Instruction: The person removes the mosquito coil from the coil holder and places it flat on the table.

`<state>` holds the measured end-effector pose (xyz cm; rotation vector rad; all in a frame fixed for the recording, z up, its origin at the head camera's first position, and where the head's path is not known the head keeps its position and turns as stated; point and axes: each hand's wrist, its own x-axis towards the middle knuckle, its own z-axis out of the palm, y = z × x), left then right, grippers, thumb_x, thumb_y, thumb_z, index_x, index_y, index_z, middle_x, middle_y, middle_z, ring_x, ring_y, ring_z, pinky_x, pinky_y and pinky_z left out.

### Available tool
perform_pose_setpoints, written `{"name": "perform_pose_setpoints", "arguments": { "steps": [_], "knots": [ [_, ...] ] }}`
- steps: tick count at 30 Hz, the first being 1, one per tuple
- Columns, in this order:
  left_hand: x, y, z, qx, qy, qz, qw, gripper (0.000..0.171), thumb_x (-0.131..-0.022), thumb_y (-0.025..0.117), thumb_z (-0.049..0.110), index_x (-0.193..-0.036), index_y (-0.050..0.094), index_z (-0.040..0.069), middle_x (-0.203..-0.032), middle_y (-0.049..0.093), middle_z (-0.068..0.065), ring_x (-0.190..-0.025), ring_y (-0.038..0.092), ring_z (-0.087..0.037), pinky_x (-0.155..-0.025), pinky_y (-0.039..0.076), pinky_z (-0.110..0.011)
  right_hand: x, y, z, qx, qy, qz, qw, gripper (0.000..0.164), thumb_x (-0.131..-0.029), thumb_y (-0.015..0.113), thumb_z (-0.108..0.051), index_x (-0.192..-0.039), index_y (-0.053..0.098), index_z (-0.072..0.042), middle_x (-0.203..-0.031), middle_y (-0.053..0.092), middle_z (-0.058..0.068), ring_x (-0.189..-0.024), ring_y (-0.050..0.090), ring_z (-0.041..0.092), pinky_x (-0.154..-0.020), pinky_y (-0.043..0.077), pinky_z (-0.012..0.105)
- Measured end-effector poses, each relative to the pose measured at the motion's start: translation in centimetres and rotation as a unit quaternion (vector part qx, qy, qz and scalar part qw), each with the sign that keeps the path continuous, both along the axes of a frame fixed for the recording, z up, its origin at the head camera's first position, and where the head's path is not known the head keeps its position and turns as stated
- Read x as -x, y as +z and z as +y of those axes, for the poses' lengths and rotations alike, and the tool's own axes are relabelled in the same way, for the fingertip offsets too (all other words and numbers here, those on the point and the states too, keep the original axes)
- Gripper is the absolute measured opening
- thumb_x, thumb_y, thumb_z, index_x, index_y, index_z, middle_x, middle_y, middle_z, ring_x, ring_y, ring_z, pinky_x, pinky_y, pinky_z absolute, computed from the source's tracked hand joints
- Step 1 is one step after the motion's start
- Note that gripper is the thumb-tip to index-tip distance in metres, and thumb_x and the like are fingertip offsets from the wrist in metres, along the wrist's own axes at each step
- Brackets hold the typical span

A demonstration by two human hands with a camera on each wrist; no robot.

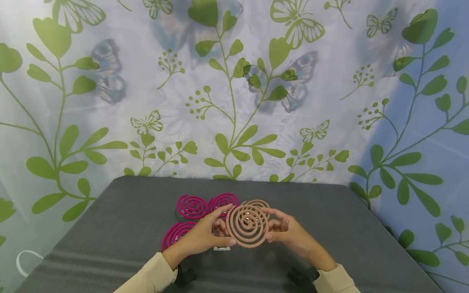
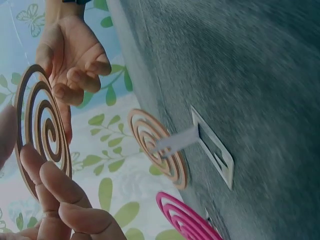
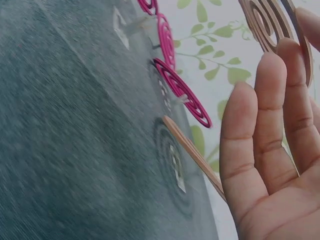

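Note:
A tan mosquito coil [image 1: 247,226] is held up at its rim between both hands, its spiral facing the head camera. My left hand [image 1: 205,232] pinches the left edge, thumb low and index finger high. At the right edge, my right hand [image 1: 293,234] grips with thumb and fingers. Below the coil, a small metal stand [image 2: 215,147] with a raised tab stands on the table. Behind the held coil, a second tan coil [image 2: 157,149] sits raised on its own stand, partly hidden in the head view.
Two pink coils, a left one [image 1: 192,206] and a right one [image 1: 224,201], stand on supports toward the back. Another pink coil [image 1: 176,234] is partly behind the left hand. The grey table [image 1: 139,211] meets a leaf-and-butterfly patterned curtain [image 1: 176,101].

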<state>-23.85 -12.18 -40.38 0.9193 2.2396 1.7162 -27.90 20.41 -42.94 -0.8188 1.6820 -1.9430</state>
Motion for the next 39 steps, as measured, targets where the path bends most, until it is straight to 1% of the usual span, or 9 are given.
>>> {"name": "perform_pose_setpoints", "arguments": {
  "steps": [4, 6, 9, 14, 20, 24, 31, 36, 39],
  "knots": [
    [0.3, -0.2, 0.9, -0.006, 0.002, -0.001, 1.0000, 0.092, -0.097, 0.081, 0.008, -0.169, 0.025, -0.004, -0.091, 0.070, -0.002, -0.080, 0.064, -0.014, -0.073, 0.051, -0.027, 0.3, 0.4, 0.8, -0.006, 0.005, -0.002, 1.000, 0.065, -0.102, 0.069, 0.003, -0.162, 0.047, -0.011, -0.110, 0.077, 0.000, -0.096, 0.073, 0.011, -0.087, 0.060, 0.029],
    [0.3, -0.1, 1.4, -0.010, 0.003, -0.008, 0.9999, 0.092, -0.098, 0.081, 0.008, -0.169, 0.024, -0.002, -0.091, 0.070, -0.002, -0.081, 0.063, -0.015, -0.075, 0.051, -0.027, 0.4, 0.6, 1.2, -0.004, 0.009, -0.001, 1.000, 0.066, -0.103, 0.068, 0.003, -0.163, 0.045, -0.009, -0.112, 0.077, 0.001, -0.098, 0.073, 0.011, -0.088, 0.060, 0.030],
    [0.4, 0.1, 2.1, -0.015, 0.010, -0.024, 0.9996, 0.093, -0.098, 0.081, 0.009, -0.171, 0.024, 0.001, -0.091, 0.070, -0.002, -0.082, 0.062, -0.017, -0.076, 0.051, -0.028, 0.6, 0.7, 1.8, 0.004, 0.016, -0.003, 1.000, 0.069, -0.102, 0.068, 0.004, -0.165, 0.042, -0.010, -0.112, 0.076, 0.000, -0.097, 0.073, 0.011, -0.088, 0.061, 0.030],
    [0.4, 0.4, 3.5, -0.023, 0.022, -0.036, 0.9989, 0.093, -0.099, 0.081, 0.009, -0.172, 0.023, 0.005, -0.092, 0.070, -0.001, -0.084, 0.061, -0.017, -0.078, 0.050, -0.028, 1.0, 0.7, 2.6, 0.008, 0.019, 0.005, 1.000, 0.073, -0.101, 0.067, 0.008, -0.165, 0.043, -0.018, -0.108, 0.074, -0.002, -0.094, 0.073, 0.011, -0.087, 0.061, 0.030],
    [0.7, 0.2, 5.1, -0.050, 0.022, -0.062, 0.9966, 0.096, -0.100, 0.079, 0.007, -0.173, 0.018, 0.005, -0.095, 0.069, -0.002, -0.078, 0.056, -0.015, -0.064, 0.046, -0.026, 1.3, 0.8, 3.9, 0.004, -0.002, 0.010, 1.000, 0.073, -0.101, 0.066, 0.009, -0.163, 0.046, -0.023, -0.109, 0.075, -0.002, -0.097, 0.074, 0.012, -0.089, 0.061, 0.033],
    [1.0, 0.0, 6.2, -0.061, 0.030, -0.077, 0.9947, 0.097, -0.100, 0.079, 0.008, -0.174, 0.017, 0.008, -0.096, 0.069, -0.002, -0.079, 0.057, -0.015, -0.061, 0.045, -0.027, 1.4, 1.0, 4.7, 0.001, -0.011, 0.007, 1.000, 0.074, -0.101, 0.065, 0.009, -0.164, 0.043, -0.022, -0.113, 0.075, 0.000, -0.102, 0.074, 0.014, -0.094, 0.061, 0.037],
    [1.6, -0.6, 8.2, -0.074, 0.039, -0.074, 0.9937, 0.097, -0.099, 0.080, 0.008, -0.174, 0.018, 0.010, -0.099, 0.070, 0.000, -0.081, 0.060, -0.014, -0.059, 0.044, -0.027, 1.6, 1.0, 6.0, -0.008, -0.023, 0.005, 1.000, 0.074, -0.103, 0.063, 0.007, -0.168, 0.037, -0.019, -0.117, 0.075, 0.002, -0.106, 0.073, 0.016, -0.097, 0.060, 0.037],
    [1.8, -0.7, 9.5, -0.094, 0.043, -0.069, 0.9923, 0.096, -0.099, 0.079, 0.006, -0.174, 0.019, 0.009, -0.099, 0.071, 0.000, -0.081, 0.060, -0.014, -0.058, 0.043, -0.026, 2.1, 0.7, 7.0, 0.004, -0.021, 0.008, 1.000, 0.069, -0.105, 0.059, 0.009, -0.161, 0.047, -0.028, -0.117, 0.075, 0.000, -0.107, 0.074, 0.015, -0.096, 0.060, 0.036],
    [2.0, -0.8, 10.2, -0.100, 0.045, -0.072, 0.9913, 0.095, -0.099, 0.079, 0.005, -0.174, 0.020, 0.010, -0.097, 0.070, 0.000, -0.080, 0.060, -0.012, -0.058, 0.043, -0.026, 2.3, 0.6, 7.7, 0.012, -0.012, 0.011, 1.000, 0.067, -0.106, 0.057, 0.009, -0.159, 0.049, -0.031, -0.120, 0.075, 0.001, -0.109, 0.074, 0.016, -0.097, 0.060, 0.038]
  ]
}}
